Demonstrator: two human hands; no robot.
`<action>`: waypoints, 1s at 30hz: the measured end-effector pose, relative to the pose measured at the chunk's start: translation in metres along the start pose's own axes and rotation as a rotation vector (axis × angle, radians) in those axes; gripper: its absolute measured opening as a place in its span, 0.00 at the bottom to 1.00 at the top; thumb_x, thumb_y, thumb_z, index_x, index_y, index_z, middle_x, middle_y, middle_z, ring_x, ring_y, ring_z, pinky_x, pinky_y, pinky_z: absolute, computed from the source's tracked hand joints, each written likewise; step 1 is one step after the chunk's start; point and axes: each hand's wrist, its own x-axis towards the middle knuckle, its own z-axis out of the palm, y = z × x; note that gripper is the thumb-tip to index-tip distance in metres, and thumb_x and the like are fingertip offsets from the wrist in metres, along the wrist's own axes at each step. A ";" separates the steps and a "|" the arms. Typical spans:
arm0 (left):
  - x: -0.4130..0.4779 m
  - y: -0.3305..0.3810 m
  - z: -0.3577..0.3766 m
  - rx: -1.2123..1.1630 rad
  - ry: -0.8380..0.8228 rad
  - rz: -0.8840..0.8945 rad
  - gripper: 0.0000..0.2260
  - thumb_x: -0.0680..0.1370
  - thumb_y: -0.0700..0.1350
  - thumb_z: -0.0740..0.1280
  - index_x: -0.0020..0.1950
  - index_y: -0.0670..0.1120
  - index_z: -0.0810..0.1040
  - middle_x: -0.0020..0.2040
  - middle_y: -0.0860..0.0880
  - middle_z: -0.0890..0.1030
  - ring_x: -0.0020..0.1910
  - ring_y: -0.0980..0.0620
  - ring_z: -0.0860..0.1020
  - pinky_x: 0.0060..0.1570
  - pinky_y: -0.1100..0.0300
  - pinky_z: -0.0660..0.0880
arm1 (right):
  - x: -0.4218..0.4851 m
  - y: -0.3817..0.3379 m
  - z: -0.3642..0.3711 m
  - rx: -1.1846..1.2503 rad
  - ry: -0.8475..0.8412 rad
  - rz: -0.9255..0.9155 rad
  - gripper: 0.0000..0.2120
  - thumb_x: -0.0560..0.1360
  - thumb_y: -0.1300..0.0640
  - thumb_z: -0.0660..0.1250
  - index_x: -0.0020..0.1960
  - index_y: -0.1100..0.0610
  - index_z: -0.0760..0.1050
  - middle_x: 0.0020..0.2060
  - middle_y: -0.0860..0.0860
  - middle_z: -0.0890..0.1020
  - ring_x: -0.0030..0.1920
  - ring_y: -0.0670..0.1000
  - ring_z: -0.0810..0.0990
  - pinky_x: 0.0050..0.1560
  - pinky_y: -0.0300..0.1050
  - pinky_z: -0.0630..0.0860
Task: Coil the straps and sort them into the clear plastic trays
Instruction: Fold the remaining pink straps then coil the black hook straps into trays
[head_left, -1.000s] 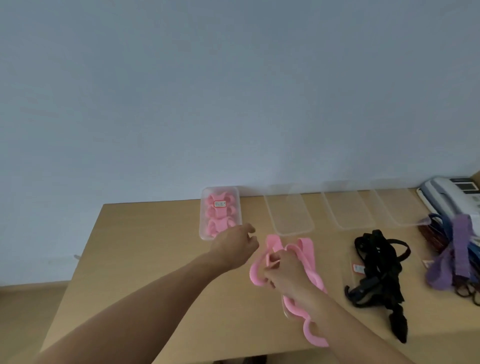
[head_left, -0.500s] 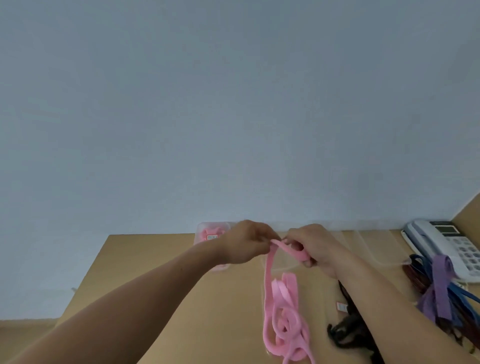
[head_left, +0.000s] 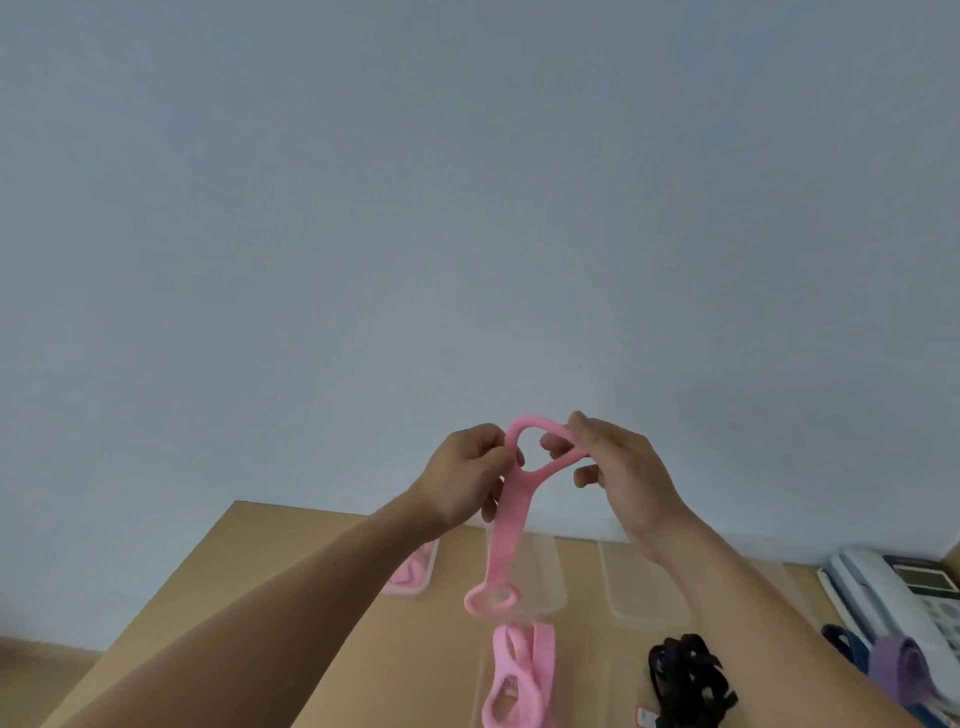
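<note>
Both hands hold one pink strap (head_left: 503, 525) up in the air above the table. My left hand (head_left: 470, 475) pinches the left side of its top loop, and my right hand (head_left: 615, 470) pinches the right side. The rest of the strap hangs straight down and ends in a second loop, clear of the table. More pink straps (head_left: 517, 675) lie in a heap on the table below. A clear tray (head_left: 415, 574) at the left holds coiled pink straps, partly hidden by my left forearm. Two more clear trays (head_left: 550, 577) (head_left: 647, 597) stand to its right.
A heap of black straps (head_left: 685, 675) lies right of the pink heap. Purple and dark blue straps (head_left: 896, 662) lie at the right edge, beside a white desk telephone (head_left: 883, 587). The wooden table (head_left: 291, 603) meets a plain wall behind the trays.
Both hands rose from the table with one pink strap, which now hangs free of the heap. The top has been spread into an open loop. The camera tilted upward.
</note>
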 end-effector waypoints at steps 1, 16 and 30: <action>-0.003 0.004 0.000 -0.015 -0.016 -0.009 0.10 0.68 0.44 0.61 0.43 0.41 0.77 0.35 0.44 0.80 0.30 0.44 0.76 0.30 0.53 0.74 | 0.000 -0.002 -0.002 0.020 -0.021 -0.026 0.16 0.81 0.49 0.62 0.42 0.53 0.84 0.42 0.49 0.86 0.43 0.51 0.80 0.43 0.47 0.72; -0.027 0.031 -0.005 -0.218 -0.125 -0.198 0.26 0.74 0.64 0.65 0.47 0.40 0.83 0.45 0.36 0.85 0.38 0.39 0.84 0.37 0.53 0.80 | -0.007 -0.016 0.007 -0.088 -0.169 -0.099 0.06 0.71 0.48 0.75 0.40 0.49 0.84 0.34 0.47 0.84 0.31 0.46 0.81 0.30 0.35 0.71; -0.028 0.018 -0.019 -0.268 -0.166 -0.058 0.12 0.79 0.48 0.70 0.44 0.39 0.75 0.37 0.38 0.83 0.32 0.43 0.82 0.30 0.58 0.78 | -0.016 -0.003 0.026 -0.355 -0.073 -0.167 0.04 0.72 0.52 0.74 0.47 0.46 0.83 0.41 0.43 0.85 0.42 0.42 0.83 0.44 0.40 0.79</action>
